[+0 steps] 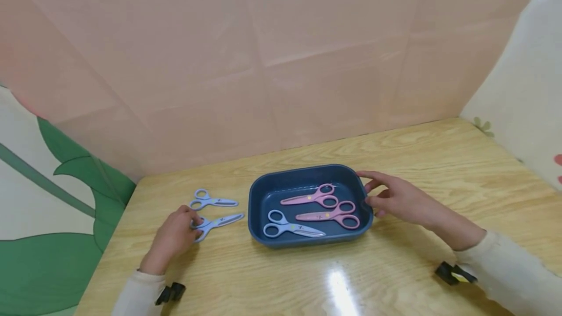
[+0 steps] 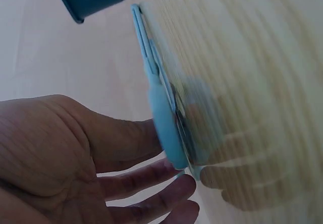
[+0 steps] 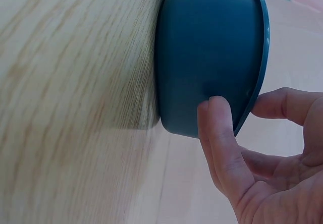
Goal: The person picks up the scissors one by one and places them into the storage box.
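Note:
My left hand (image 1: pixel 175 234) is at the handles of a pair of light-blue scissors (image 1: pixel 224 221) lying on the table, blades pointing right. In the left wrist view the thumb and fingers pinch the handle of these scissors (image 2: pixel 164 118). Just behind them lies a second light-blue pair, the far scissors (image 1: pixel 219 202). The right hand (image 1: pixel 401 199) grips the right end of a dark-blue tray (image 1: pixel 272 179), with a digit on the rim and fingertips against the outer wall (image 3: pixel 212 47). Inside the tray lie two pink pairs, the upper scissors (image 1: pixel 303 199) and lower scissors (image 1: pixel 316 216), plus blue-handled scissors (image 1: pixel 287 227).
The wood-grain table (image 1: pixel 237 277) carries the tray and scissors. A pink sheet (image 1: pixel 263 87) stands along its back edge. Printed coverings with green leaves (image 1: pixel 52 257) on the left and a pale wall (image 1: pixel 518 101) on the right flank the table.

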The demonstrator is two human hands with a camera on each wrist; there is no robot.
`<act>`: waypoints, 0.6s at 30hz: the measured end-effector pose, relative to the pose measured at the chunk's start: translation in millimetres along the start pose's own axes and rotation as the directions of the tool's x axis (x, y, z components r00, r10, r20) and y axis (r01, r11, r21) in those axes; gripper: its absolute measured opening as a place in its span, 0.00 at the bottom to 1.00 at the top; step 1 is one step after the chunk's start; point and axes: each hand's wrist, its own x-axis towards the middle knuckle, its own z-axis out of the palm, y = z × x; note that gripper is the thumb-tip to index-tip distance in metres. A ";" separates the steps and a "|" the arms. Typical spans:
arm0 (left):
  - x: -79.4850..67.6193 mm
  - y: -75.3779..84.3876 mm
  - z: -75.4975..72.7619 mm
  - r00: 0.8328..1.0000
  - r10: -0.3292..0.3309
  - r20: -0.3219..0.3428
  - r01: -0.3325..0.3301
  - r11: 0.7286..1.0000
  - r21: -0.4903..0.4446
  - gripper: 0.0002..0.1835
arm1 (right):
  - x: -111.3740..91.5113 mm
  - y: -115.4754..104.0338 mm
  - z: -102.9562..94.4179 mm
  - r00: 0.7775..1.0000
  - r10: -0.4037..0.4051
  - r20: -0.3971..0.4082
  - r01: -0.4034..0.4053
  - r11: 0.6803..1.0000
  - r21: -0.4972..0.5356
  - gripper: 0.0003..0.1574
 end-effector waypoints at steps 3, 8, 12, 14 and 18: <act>-0.3 1.2 0.8 1.000 -0.007 -0.006 0.007 1.000 -0.002 0.06 | -0.1 -0.1 0.4 1.000 0.005 0.000 -0.005 1.000 -0.003 0.42; -1.3 1.9 1.1 0.999 -0.004 -0.042 0.002 0.999 -0.046 0.06 | 0.1 -0.3 0.6 1.000 0.005 -0.005 -0.005 1.000 -0.009 0.42; -2.7 2.0 0.9 0.997 0.014 -0.079 -0.021 0.996 -0.086 0.07 | 0.4 -0.4 0.4 1.000 0.006 -0.004 -0.006 1.000 -0.007 0.42; -3.1 2.0 0.7 0.996 0.014 -0.087 -0.023 0.994 -0.106 0.08 | 0.4 -0.5 0.6 1.000 0.008 -0.003 -0.008 1.000 -0.007 0.42; -2.3 2.3 -0.2 0.996 0.008 -0.093 -0.021 0.990 -0.137 0.09 | 0.6 -0.5 0.9 1.000 0.010 -0.003 -0.010 1.000 -0.007 0.42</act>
